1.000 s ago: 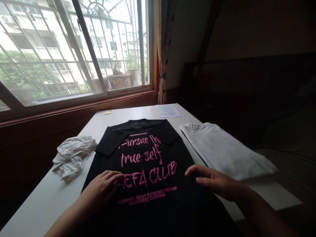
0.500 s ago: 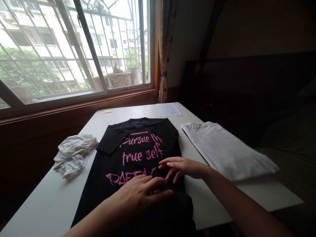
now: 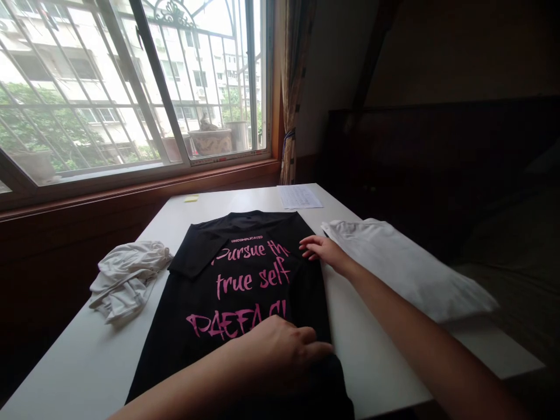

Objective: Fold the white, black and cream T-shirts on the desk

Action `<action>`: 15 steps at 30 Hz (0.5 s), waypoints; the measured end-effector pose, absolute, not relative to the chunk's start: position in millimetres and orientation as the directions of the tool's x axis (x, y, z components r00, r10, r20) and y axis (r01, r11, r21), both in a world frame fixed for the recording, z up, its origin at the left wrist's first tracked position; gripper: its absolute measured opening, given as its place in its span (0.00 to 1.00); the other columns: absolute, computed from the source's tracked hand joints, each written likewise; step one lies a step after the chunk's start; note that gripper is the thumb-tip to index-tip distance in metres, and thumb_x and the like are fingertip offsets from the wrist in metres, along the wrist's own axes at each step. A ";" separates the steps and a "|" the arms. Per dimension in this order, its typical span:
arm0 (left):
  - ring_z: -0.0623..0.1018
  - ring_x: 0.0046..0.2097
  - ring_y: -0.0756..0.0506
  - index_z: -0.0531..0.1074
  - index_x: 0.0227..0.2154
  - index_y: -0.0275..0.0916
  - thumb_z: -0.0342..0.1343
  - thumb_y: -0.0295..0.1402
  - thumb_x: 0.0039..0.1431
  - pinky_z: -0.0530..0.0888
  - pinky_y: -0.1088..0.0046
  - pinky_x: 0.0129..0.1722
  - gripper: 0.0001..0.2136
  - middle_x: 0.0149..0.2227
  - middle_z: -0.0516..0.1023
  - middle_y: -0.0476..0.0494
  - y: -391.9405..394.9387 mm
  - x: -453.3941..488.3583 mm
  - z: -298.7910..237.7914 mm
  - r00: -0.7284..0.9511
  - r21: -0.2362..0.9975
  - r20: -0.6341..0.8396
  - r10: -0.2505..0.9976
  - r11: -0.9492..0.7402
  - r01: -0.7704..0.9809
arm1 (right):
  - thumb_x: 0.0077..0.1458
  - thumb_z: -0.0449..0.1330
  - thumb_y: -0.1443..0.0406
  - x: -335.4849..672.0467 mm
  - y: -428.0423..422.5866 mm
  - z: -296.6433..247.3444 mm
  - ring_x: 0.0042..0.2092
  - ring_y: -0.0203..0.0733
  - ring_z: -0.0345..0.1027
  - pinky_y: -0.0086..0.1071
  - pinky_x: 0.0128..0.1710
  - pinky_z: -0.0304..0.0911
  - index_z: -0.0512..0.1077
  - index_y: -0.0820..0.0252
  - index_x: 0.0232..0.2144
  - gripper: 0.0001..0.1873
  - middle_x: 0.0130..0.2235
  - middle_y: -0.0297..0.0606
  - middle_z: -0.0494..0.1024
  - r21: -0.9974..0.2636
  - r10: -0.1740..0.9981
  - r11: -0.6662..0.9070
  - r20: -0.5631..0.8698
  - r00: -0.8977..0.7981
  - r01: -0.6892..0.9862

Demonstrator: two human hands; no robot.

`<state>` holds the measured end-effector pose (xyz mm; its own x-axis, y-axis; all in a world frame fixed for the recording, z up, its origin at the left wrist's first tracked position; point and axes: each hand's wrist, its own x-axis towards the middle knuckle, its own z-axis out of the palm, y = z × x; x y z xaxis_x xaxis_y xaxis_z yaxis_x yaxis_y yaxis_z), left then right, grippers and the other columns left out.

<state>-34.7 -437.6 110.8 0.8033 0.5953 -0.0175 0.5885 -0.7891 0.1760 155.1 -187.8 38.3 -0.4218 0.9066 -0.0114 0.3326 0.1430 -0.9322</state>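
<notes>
A black T-shirt with pink lettering lies on the white table, its left sleeve folded inward across the front. Over the shirt's lower right side is my left hand, its fingers curled in a closed grip at the shirt's right edge; the fingertips are partly hidden. My right hand is farther up, at the shirt's right edge below the shoulder. Its fingers reach out over the black fabric, apart and slightly bent, with nothing visibly held.
A crumpled white garment lies to the left of the shirt. On the right is a folded white garment. Printed paper and a yellow sticky note lie at the far end, below the window.
My right hand has moved up and away along the shirt's right edge, apart from the left. My left hand has shifted right and its fingers have curled in at the edge.
</notes>
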 end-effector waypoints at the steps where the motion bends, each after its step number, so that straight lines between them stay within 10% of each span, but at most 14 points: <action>1: 0.78 0.31 0.46 0.69 0.57 0.44 0.59 0.39 0.62 0.70 0.69 0.25 0.21 0.41 0.76 0.48 -438.8 -32.8 109.0 0.805 0.167 -0.021 0.592 -0.792 0.587 | 0.59 0.55 0.68 154.5 -175.1 36.6 0.39 0.41 0.79 0.33 0.36 0.74 0.76 0.60 0.45 0.14 0.44 0.43 0.83 -0.899 0.939 0.184 0.042 -0.341 0.397; 5: 0.73 0.26 0.50 0.74 0.39 0.46 0.60 0.37 0.62 0.61 0.70 0.18 0.05 0.37 0.73 0.51 -447.3 -33.8 102.8 0.824 0.174 0.011 0.566 -0.813 0.556 | 0.56 0.57 0.67 150.8 -129.6 32.8 0.50 0.45 0.75 0.37 0.50 0.70 0.77 0.58 0.43 0.14 0.48 0.42 0.80 -0.797 0.974 0.227 0.173 -0.148 0.560; 10: 0.75 0.31 0.52 0.71 0.47 0.43 0.52 0.34 0.71 0.69 0.73 0.25 0.06 0.47 0.76 0.48 -460.4 -49.6 110.8 0.819 0.253 0.196 0.540 -0.834 0.489 | 0.51 0.65 0.62 138.9 -90.3 28.8 0.51 0.49 0.72 0.37 0.53 0.65 0.77 0.58 0.46 0.18 0.49 0.45 0.78 -0.693 0.988 0.151 0.116 -0.097 0.705; 15: 0.72 0.25 0.53 0.72 0.46 0.41 0.45 0.39 0.74 0.68 0.77 0.23 0.12 0.34 0.78 0.49 -477.8 -65.5 118.6 0.772 0.394 0.287 0.567 -0.805 0.444 | 0.48 0.69 0.60 126.5 -61.9 27.6 0.55 0.56 0.70 0.42 0.54 0.62 0.73 0.58 0.53 0.29 0.54 0.52 0.76 -0.595 0.999 0.034 0.016 -0.030 0.803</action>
